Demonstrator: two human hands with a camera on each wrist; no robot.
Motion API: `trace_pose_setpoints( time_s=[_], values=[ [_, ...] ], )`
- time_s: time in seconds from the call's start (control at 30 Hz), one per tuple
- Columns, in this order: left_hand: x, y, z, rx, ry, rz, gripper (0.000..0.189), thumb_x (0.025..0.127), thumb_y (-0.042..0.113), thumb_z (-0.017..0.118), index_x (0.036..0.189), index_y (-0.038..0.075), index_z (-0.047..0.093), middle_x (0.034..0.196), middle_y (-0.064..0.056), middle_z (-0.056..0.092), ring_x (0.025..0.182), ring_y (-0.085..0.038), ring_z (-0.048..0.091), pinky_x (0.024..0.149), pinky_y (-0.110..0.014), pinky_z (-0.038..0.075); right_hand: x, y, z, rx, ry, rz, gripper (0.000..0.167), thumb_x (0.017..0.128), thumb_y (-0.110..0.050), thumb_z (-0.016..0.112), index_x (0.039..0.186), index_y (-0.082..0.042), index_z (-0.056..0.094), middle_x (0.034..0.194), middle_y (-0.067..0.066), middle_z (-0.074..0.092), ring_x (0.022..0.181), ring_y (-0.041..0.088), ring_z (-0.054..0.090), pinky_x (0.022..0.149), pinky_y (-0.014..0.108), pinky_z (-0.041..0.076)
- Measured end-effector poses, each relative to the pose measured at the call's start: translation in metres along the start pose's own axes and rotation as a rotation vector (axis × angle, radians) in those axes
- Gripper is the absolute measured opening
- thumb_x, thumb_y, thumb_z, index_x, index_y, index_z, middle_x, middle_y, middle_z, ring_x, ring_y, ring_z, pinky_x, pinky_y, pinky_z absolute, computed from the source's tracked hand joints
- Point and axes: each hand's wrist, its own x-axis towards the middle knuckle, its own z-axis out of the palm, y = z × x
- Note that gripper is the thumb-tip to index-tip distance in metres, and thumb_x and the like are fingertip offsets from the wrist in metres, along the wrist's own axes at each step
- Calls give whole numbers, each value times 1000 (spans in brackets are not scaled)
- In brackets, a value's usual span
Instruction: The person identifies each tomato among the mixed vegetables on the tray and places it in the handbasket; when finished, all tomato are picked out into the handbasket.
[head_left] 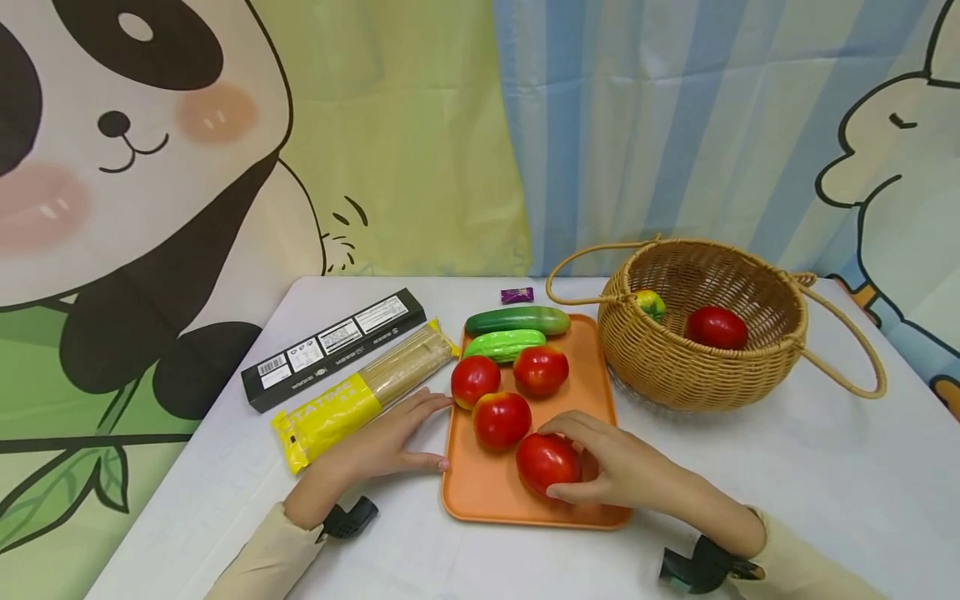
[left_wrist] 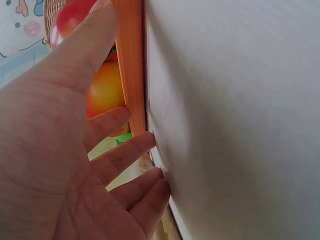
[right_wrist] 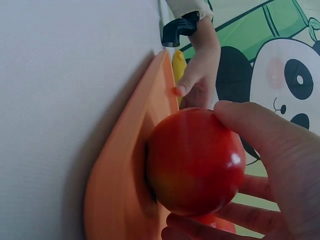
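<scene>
My right hand [head_left: 611,467] grips a red tomato [head_left: 549,464] near the front right of the orange tray [head_left: 480,500]. In the right wrist view the thumb lies on one side of this tomato [right_wrist: 197,162] and the fingers curl round the other; it sits at the tray's surface. My left hand [head_left: 382,450] holds nothing; its spread fingers are at the tray's left edge, some touching the table in the left wrist view. Behind the gripped tomato lie more red tomatoes [head_left: 502,421] with yellowish patches. A light green cucumber [head_left: 504,345] and a dark green cucumber [head_left: 517,320] lie at the tray's far end.
Right of the tray stands a wicker basket [head_left: 697,383] with raised handles, holding a red fruit [head_left: 716,327] and a yellow-green vegetable [head_left: 650,305]. On the left lie a yellow noodle pack [head_left: 333,421] and a black box [head_left: 337,350]. A small purple packet [head_left: 517,295] lies behind the tray.
</scene>
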Motion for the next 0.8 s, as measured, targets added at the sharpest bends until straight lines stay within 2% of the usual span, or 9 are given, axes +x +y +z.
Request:
trace_pose_setpoints(
  time_s=[0.1, 0.27, 0.37, 0.6, 0.8],
  values=[
    [0, 0, -1, 4, 5, 1, 88, 77, 60, 73, 149, 20, 40, 155, -11, 34, 146, -35, 25, 115, -52, 29, 2, 0, -1, 23, -12, 0, 51, 82, -44, 77, 124, -24, 57, 120, -16, 54, 106, 5, 53, 90, 30, 54],
    [-1, -1, -1, 6, 12, -4, 88, 77, 60, 73, 148, 21, 41, 154, -10, 36, 146, -34, 25, 115, -52, 28, 4, 0, -2, 76, -67, -12, 51, 85, -40, 76, 127, -20, 54, 122, -11, 54, 111, 10, 52, 94, 32, 53],
    [-1, -1, -1, 2, 12, -3, 88, 77, 60, 73, 149, 20, 40, 155, -12, 35, 146, -35, 25, 115, -52, 28, 3, 0, -2, 111, -84, -18, 52, 86, -38, 75, 128, -18, 52, 122, -7, 55, 107, 11, 52, 90, 29, 53],
    [-1, -2, 2, 0, 4, 6, 88, 78, 60, 72, 149, 20, 40, 155, -13, 34, 146, -35, 24, 116, -52, 28, 0, 2, -2, 166, -77, -19, 52, 86, -33, 76, 128, -15, 52, 117, -2, 56, 94, 11, 52, 73, 23, 55],
    [0, -2, 2, 4, 1, 0, 88, 77, 62, 71, 149, 21, 40, 156, -11, 33, 146, -33, 24, 116, -51, 28, -1, 1, -3, 155, -59, -27, 51, 86, -33, 76, 127, -14, 53, 118, -2, 57, 96, 11, 53, 73, 24, 56]
  ],
)
